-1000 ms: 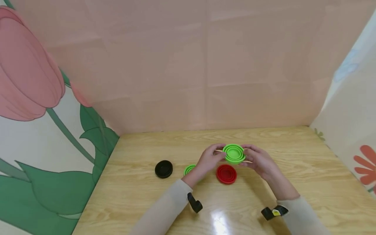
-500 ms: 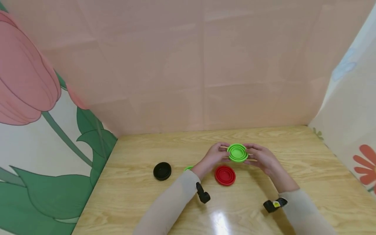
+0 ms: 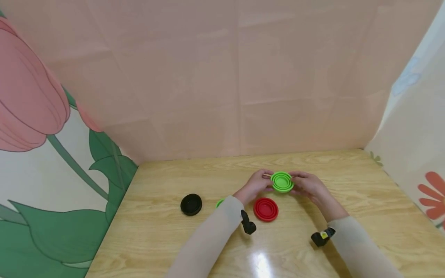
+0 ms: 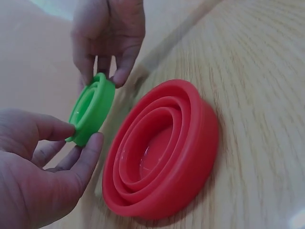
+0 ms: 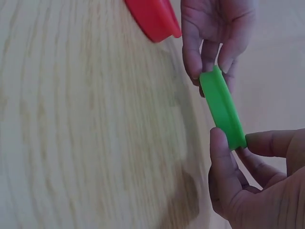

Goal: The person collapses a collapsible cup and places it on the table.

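Between both hands is a green collapsible cup (image 3: 282, 182), folded flat into concentric rings. My left hand (image 3: 256, 186) pinches its left rim between thumb and fingers, and my right hand (image 3: 310, 187) pinches the opposite side. In the right wrist view the green cup (image 5: 222, 107) appears edge-on, with fingertips at both ends. Nearer to me lies a red collapsible cup (image 3: 265, 209), also flattened; the left wrist view shows the red cup's (image 4: 159, 150) nested rings close up. A second green piece (image 3: 219, 202) shows only a sliver behind my left forearm.
A black round folded cup (image 3: 191, 204) lies to the left on the wooden table (image 3: 146, 239). A pink cloth backdrop (image 3: 194, 85) rises at the table's far edge. Printed flower panels stand on either side.
Both hands and the green cup have shifted slightly right. My left forearm has moved right too, covering more of the second green piece. The head view has tilted a little.
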The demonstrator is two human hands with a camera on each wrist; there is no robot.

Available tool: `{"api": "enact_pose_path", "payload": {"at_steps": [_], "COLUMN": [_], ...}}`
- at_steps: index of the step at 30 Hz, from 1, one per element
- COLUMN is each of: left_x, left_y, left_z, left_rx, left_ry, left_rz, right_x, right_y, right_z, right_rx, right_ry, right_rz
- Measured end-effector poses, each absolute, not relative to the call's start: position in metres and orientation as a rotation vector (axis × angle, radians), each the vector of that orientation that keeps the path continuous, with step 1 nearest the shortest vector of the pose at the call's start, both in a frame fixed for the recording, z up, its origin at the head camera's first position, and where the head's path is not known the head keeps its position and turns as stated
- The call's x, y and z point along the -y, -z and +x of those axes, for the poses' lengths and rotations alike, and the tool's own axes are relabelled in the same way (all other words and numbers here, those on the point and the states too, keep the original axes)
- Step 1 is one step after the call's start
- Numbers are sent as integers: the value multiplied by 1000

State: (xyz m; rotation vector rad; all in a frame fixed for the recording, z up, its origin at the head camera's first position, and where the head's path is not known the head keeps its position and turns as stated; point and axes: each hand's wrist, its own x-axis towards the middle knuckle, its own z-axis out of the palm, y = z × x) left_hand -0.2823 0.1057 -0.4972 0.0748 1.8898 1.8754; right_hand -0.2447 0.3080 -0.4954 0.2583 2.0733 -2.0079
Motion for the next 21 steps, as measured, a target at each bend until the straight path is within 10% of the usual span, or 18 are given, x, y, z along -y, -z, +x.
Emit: {"api": "enact_pose_path", "payload": {"at_steps": [21], "left_x": [-96], "left_y": [498], "left_z": [-293], "left_rx": [-1994], "left_ry": [-1707], "left_rz": [110], "right_x": [-307], "right_y": [500], "right_z": [-253], "right_rx": [-2245], "right_ry": [1814], "right_rz": [318]}}
